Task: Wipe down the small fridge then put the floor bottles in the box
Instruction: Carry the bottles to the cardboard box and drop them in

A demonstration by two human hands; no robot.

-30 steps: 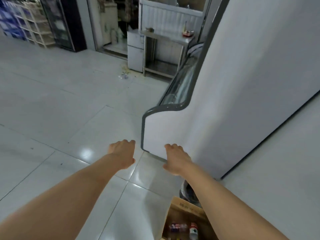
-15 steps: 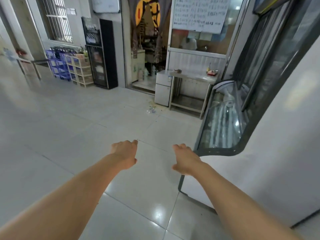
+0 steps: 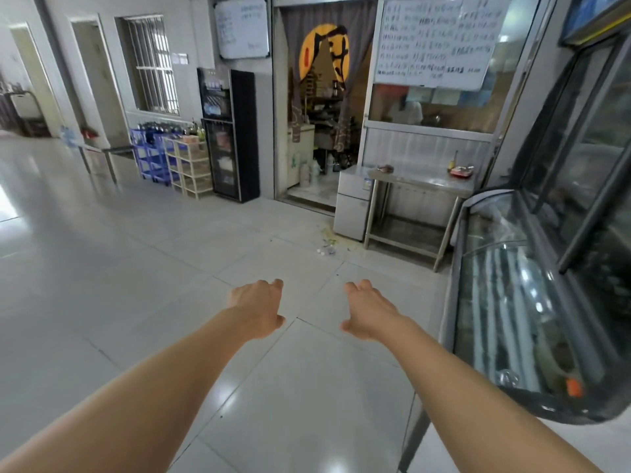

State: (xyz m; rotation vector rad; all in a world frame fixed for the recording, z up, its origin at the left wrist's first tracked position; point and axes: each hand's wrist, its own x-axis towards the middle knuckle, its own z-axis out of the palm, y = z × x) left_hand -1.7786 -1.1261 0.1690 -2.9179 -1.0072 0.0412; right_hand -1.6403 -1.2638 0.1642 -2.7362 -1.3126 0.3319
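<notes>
The small white fridge (image 3: 351, 203) stands far ahead against the wall, left of a steel table. Small bottles and litter (image 3: 326, 250) lie on the tiled floor just in front of it. My left hand (image 3: 256, 307) and my right hand (image 3: 369, 310) are stretched out ahead of me, palms down, fingers loosely apart, holding nothing. Both hands are well short of the fridge and the bottles. The box is out of view.
A steel table (image 3: 420, 186) carries a bottle and a red tray. A glass-topped display freezer (image 3: 512, 302) runs along my right. A black cabinet (image 3: 232, 134), cream shelves (image 3: 191, 169) and blue crates (image 3: 150, 155) line the far wall. A doorway with a curtain (image 3: 324, 97) opens ahead.
My view has lifted from the floor and freezer side to the room ahead. The cardboard box at my feet has left the frame. My hands stay stretched out and empty.
</notes>
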